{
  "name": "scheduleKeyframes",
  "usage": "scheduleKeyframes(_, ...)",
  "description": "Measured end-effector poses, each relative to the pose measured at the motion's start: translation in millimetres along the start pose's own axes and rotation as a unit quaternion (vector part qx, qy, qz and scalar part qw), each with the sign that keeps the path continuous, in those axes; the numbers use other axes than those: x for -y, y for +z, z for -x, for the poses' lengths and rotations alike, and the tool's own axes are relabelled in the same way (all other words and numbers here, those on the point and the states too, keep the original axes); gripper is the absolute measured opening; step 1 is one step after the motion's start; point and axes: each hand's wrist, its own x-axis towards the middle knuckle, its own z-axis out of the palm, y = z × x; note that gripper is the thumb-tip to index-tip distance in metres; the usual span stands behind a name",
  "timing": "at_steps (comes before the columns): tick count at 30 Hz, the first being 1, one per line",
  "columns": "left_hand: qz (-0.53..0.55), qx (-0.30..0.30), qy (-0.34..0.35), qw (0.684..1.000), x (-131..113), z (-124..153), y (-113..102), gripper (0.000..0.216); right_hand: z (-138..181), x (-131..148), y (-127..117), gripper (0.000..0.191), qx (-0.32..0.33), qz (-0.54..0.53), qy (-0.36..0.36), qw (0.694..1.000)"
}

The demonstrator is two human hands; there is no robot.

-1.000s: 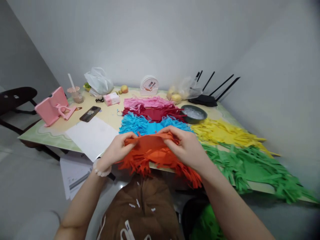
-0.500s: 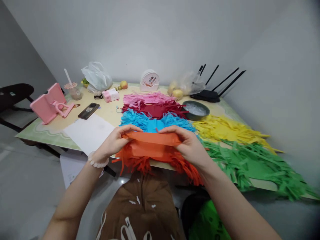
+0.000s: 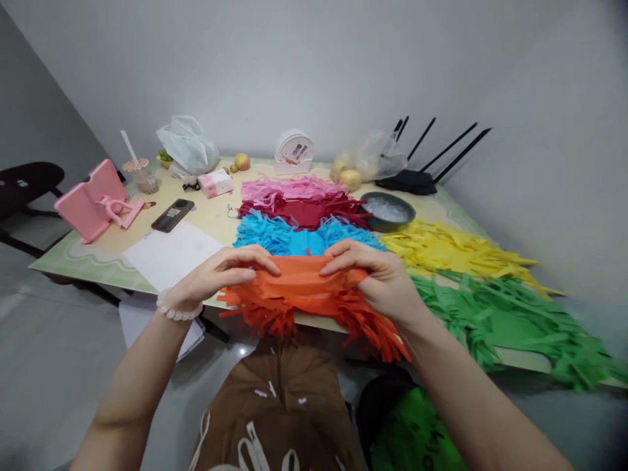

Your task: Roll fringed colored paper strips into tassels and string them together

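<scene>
From where I stand, the orange paper (image 3: pixel 304 281) is right under both of the person's hands, at the near edge of the table (image 3: pixel 210 212), with its smooth middle band running between them. The left hand (image 3: pixel 223 268) has its end of the band: the fingers lie close together along the upper edge, tips bent onto the near face, and the thumb rests just below with only a narrow gap. The right hand (image 3: pixel 380 278) grips the other end, index finger stretched inward along the band, the remaining fingers curled; I can't tell exactly where its thumb presses. A stretch of bare orange separates the two sets of fingertips. Below, the shredded ends fan out at both sides and droop past the table edge, over the brown clothing (image 3: pixel 279 399) on the person's lap. Room on the far side is tight, since the blue paper (image 3: pixel 304 242) lies just beyond the fingertips, with the dark red paper (image 3: pixel 304 214) behind it. The green paper (image 3: pixel 520 320) spreads out just beside the right wrist, and a white sheet (image 3: pixel 171 252) lies near the left one. Both forearms reach forward and inward from the lower corners, palms turned down, the left wrist wearing a pale bead bracelet (image 3: pixel 176 307).
</scene>
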Motion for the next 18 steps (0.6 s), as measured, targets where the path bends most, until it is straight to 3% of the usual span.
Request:
scheduleKeyframes(5,-0.046,-0.091,-0.043,0.994,4.7,-13.8,10.4,0.029,2.2,4.7,-5.3,0.043,0.041,0.081,-0.054,0.994)
scheduleKeyframes(8,-0.104,-0.05,-0.057,0.992,1.7,-20.2,10.6,0.013,2.1,11.7,-20.1,0.043,0.142,0.113,-0.033,0.983)
scheduleKeyframes(10,-0.131,-0.024,-0.058,0.989,-2.1,-22.8,9.3,0.014,0.0,16.4,-30.8,0.046,0.209,0.093,0.019,0.973)
scheduleKeyframes(12,-0.144,-0.015,-0.05,0.988,-5.4,-24.2,8.6,0.015,-3.7,19.1,-35.3,0.062,0.213,0.057,0.063,0.973)
scheduleKeyframes(14,-0.151,-0.004,-0.042,0.988,-7.5,-24.6,8.5,0.013,-8.5,19.2,-30.0,0.068,0.175,0.048,0.071,0.981)
scheduleKeyframes(18,-0.163,0.007,-0.035,0.986,-8.7,-21.4,8.5,0.011,-15.6,13.4,-4.4,0.019,0.176,0.117,0.061,0.976)
